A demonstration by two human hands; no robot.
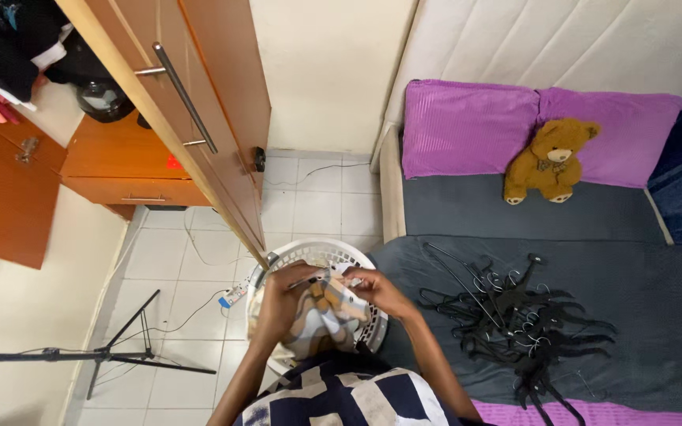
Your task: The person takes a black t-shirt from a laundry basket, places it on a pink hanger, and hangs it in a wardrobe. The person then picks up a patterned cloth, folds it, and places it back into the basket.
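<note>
Left hand (284, 304) and right hand (379, 290), fingers pinching a patterned cloth (321, 315) over a white basket (309, 254); black hangers (515, 323) piled on bed (633, 292) nearby.

bed (467, 213) with dark grey sheet | on it: two purple pillows (467, 130) at the head, brown teddy bear (550, 162) against them, heap of black hangers (515, 323) | tiled floor (317, 205): white laundry basket (317, 254), black tripod (112, 355), white power strip (232, 296)
</note>
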